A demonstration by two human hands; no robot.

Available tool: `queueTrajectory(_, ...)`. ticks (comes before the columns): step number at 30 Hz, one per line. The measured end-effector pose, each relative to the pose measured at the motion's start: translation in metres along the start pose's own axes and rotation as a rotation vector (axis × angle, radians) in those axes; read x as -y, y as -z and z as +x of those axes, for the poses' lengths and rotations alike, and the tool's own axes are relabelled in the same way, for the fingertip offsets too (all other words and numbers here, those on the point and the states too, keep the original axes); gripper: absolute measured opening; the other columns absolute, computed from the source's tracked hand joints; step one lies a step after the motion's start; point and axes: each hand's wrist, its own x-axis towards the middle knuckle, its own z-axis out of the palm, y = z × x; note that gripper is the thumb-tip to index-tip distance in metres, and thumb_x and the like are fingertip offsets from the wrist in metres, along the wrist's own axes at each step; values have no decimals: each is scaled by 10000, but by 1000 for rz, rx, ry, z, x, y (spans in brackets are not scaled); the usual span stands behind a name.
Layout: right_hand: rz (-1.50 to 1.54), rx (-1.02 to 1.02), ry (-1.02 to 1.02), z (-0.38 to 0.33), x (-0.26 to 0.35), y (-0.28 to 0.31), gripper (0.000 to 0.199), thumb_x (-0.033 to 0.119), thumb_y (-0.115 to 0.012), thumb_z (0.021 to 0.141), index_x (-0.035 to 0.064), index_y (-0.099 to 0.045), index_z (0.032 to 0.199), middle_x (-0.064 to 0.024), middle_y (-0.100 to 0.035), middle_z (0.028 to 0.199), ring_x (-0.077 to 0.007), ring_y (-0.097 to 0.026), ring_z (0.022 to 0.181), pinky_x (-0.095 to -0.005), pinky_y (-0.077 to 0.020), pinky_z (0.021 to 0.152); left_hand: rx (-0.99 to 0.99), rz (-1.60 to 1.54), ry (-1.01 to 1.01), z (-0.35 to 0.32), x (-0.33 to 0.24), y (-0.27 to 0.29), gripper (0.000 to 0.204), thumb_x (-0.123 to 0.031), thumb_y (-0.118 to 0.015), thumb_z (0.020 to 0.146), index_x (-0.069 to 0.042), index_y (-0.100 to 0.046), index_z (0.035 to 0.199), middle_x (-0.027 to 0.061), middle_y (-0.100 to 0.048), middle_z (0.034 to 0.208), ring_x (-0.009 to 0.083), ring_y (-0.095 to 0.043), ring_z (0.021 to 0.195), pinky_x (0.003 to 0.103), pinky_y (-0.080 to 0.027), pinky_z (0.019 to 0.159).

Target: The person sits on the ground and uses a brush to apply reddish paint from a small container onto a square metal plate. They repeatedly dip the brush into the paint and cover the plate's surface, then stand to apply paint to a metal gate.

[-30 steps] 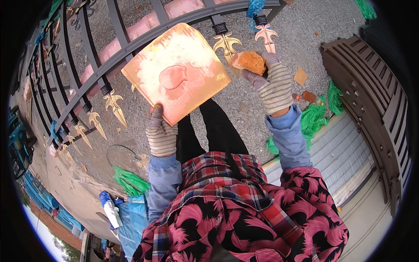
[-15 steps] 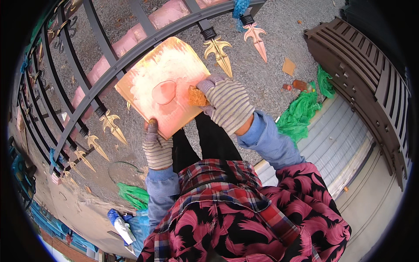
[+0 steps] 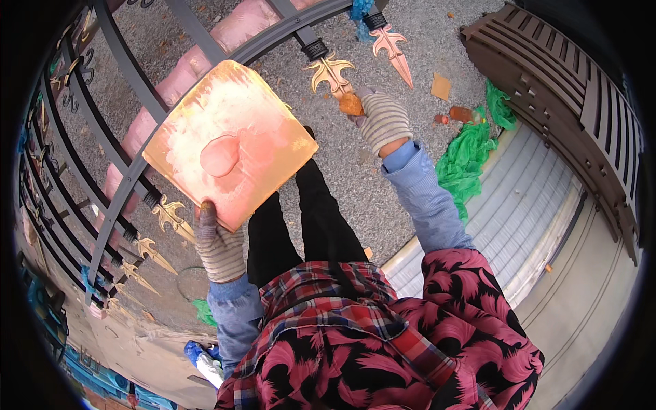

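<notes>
My left hand, in a striped knit glove, grips the lower corner of a square board smeared with pink-gold paint, with a wet puddle in its middle. Gloved the same way, my right hand pinches an orange-brown sponge. The sponge is against the tip of a gold spearhead finial on the black metal fence. Beside that finial, a second spearhead is pinkish copper. More gold spearheads line the curved rail to the left of the board.
Brown slatted metal panels stand at the right. Below them lie green plastic, a bottle with reddish contents and a pale ribbed sheet. A small tan square rests on the gravel. A pink wrapped roll runs under the fence.
My right hand has carried the sponge off the board, up and right, to the gold spearhead's tip. The board in my left hand has shifted left in view.
</notes>
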Motion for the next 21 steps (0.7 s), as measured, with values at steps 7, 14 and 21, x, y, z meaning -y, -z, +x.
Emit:
queueTrajectory(7, 154, -251, -22, 15, 30, 29, 383, 219, -742, 661, 60, -590, 975, -158, -612, 848, -323, -600, 796, -396, -481, 696, 27, -9, 15, 3, -8, 5, 540, -133, -591, 829, 6, -353, 1293, 132, -457, 1275, 253, -456, 1175, 411, -370, 1017)
queueTrajectory(14, 116, -82, 25, 10, 33, -15, 403, 225, -730, 668, 50, -589, 1003, -150, -606, 877, -324, -588, 842, -393, -477, 721, -4, -5, -16, -2, -9, 6, 571, -180, -628, 821, 35, -366, 1280, 119, -461, 1274, 223, -443, 1173, 372, -321, 1046)
queueTrajectory(21, 199, -152, -90, 40, 35, 10, 405, 199, -721, 680, 45, -556, 1016, -167, -587, 1007, -336, -578, 900, -390, -477, 769, 2, -3, -7, -4, -9, 3, 577, -186, -631, 820, 32, -365, 1283, 119, -461, 1274, 225, -436, 1180, 375, -323, 1043)
